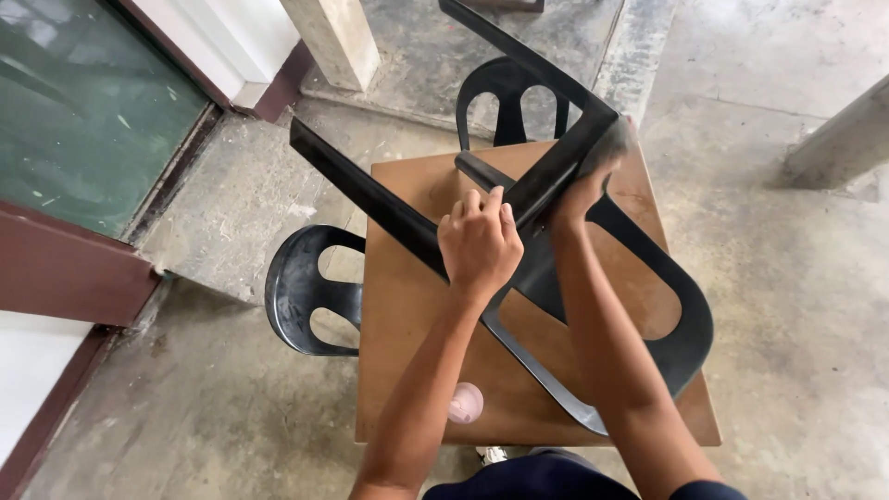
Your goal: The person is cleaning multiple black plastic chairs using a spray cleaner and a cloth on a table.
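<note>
We are steadying an upturned black plastic chair (pixel 639 306) lying across the middle of the brown table (pixel 407 306), its backrest reaching the right edge and its legs pointing up and away. Our left hand (pixel 479 243) is curling its fingers, pressed together, around one leg. Our right hand (pixel 593 171) is gripping near where the legs meet; whether its fingers are spread we cannot tell. Two more black chairs are standing at the far (pixel 511 97) and left (pixel 310 289) edges.
</note>
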